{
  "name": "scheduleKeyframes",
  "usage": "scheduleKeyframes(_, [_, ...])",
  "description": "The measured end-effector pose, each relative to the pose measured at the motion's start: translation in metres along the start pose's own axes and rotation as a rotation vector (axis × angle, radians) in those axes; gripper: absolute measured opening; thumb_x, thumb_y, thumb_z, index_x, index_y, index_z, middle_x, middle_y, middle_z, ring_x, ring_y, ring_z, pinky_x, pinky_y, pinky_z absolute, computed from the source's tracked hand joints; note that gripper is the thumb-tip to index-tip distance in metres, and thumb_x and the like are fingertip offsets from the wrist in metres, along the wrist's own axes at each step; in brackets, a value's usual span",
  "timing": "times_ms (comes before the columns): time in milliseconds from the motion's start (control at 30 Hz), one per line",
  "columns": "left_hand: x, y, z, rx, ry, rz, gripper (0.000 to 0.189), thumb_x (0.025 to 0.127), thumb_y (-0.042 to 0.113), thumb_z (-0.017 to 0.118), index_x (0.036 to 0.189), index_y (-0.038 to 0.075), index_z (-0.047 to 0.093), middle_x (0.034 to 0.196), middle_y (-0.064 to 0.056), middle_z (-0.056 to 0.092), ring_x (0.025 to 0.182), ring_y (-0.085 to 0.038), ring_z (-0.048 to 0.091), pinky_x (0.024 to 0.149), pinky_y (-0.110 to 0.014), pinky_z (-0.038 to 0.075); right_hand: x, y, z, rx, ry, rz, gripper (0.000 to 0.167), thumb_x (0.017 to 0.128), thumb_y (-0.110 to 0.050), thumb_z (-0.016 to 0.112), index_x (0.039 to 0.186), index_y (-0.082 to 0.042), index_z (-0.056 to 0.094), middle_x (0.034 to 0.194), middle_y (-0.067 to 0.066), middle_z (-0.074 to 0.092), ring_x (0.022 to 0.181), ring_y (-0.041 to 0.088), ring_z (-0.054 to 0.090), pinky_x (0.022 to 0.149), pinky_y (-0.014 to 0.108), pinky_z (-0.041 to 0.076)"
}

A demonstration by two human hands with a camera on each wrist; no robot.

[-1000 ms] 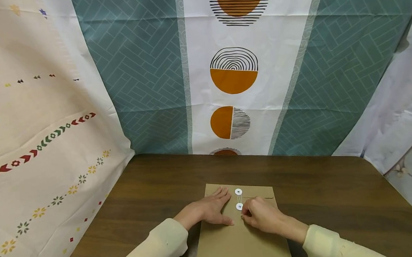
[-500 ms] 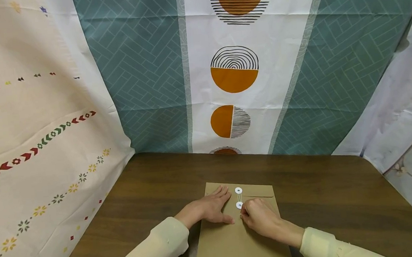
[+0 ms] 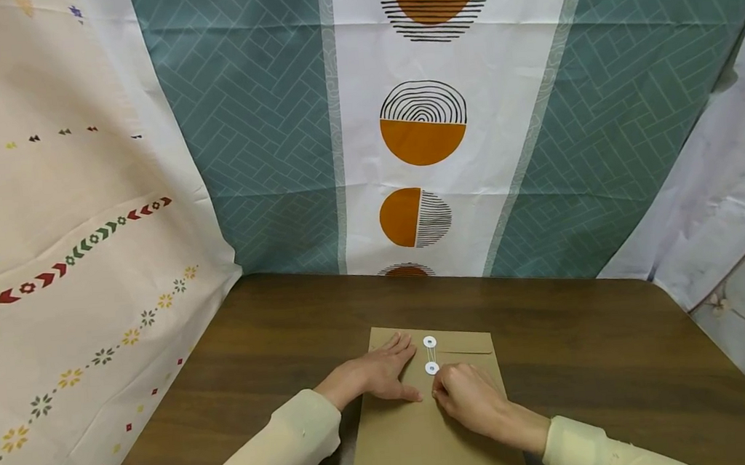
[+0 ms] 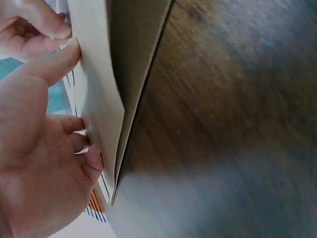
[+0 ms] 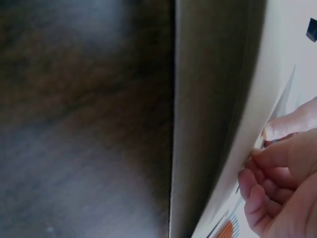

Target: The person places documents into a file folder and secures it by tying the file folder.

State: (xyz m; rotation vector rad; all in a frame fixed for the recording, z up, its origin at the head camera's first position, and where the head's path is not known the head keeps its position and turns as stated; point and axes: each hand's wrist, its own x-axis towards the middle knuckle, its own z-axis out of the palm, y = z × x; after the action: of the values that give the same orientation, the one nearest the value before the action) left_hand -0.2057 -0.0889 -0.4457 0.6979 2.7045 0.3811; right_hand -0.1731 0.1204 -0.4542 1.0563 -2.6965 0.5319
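Observation:
A brown paper envelope (image 3: 416, 448) lies on the table, its flap folded down at the far end. Two white button discs, the upper disc (image 3: 429, 342) and the lower disc (image 3: 431, 368), carry a thin string (image 3: 431, 355) stretched between them. My left hand (image 3: 384, 374) rests with spread fingers on the envelope's left side, thumb pointing at the discs. Just below the lower disc, my right hand (image 3: 471, 396) pinches the string between thumb and forefinger, other fingers curled; the pinched end is hidden. Both wrist views show the envelope's paper layers slightly parted along the side edges.
The dark wooden table (image 3: 288, 327) runs out on both sides of the envelope. Behind it hangs a teal and white patterned curtain (image 3: 262, 161). A cream printed cloth (image 3: 85, 248) borders the left, and a pale cloth (image 3: 724, 190) hangs at the right.
My right fingertips have drawn slightly toward me, away from the lower disc. My left hand stays in place on the envelope. The head view has tilted slightly.

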Motion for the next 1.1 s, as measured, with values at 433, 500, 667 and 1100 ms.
scheduleKeyframes(433, [0.0, 0.002, -0.001, 0.013, -0.005, -0.013, 0.092, 0.091, 0.057, 0.071, 0.162, 0.01, 0.033, 0.171, -0.007, 0.019, 0.157, -0.024, 0.011, 0.12, -0.052, 0.026, -0.011, -0.011, 0.0, 0.01, -0.011, -0.164, 0.017, 0.079, -0.001, 0.085, 0.076, -0.012, 0.073, 0.079, -0.009, 0.057, 0.076, 0.005, 0.055, 0.066, 0.022, 0.05])
scheduleKeyframes(500, [0.0, 0.002, -0.001, 0.015, -0.003, -0.013, 0.092, 0.091, 0.056, 0.071, 0.162, 0.011, 0.034, 0.171, -0.007, 0.019, 0.157, -0.024, 0.011, 0.12, -0.052, 0.026, -0.013, -0.011, -0.001, 0.066, -0.025, -0.158, 0.016, 0.081, 0.0, 0.084, 0.077, -0.012, 0.073, 0.079, -0.01, 0.058, 0.077, 0.003, 0.053, 0.067, 0.022, 0.05])
scheduleKeyframes(667, [0.0, 0.001, -0.002, 0.014, -0.003, -0.012, 0.093, 0.091, 0.057, 0.071, 0.162, 0.01, 0.033, 0.171, -0.007, 0.019, 0.158, -0.024, 0.011, 0.121, -0.049, 0.025, -0.017, -0.008, -0.008, 0.217, -0.095, -0.162, 0.014, 0.084, -0.001, 0.082, 0.08, -0.013, 0.075, 0.081, -0.012, 0.063, 0.079, 0.0, 0.055, 0.069, 0.021, 0.051])
scheduleKeyframes(1100, [-0.001, 0.007, 0.0, 0.118, 0.008, -0.035, 0.094, 0.091, 0.064, 0.066, 0.162, 0.013, 0.034, 0.17, -0.006, 0.02, 0.157, -0.023, 0.014, 0.121, -0.054, 0.025, -0.033, 0.026, -0.013, 0.089, 0.013, -0.033, 0.02, 0.084, -0.009, 0.084, 0.1, -0.01, 0.073, 0.112, 0.003, 0.067, 0.108, 0.022, 0.062, 0.089, 0.043, 0.055])
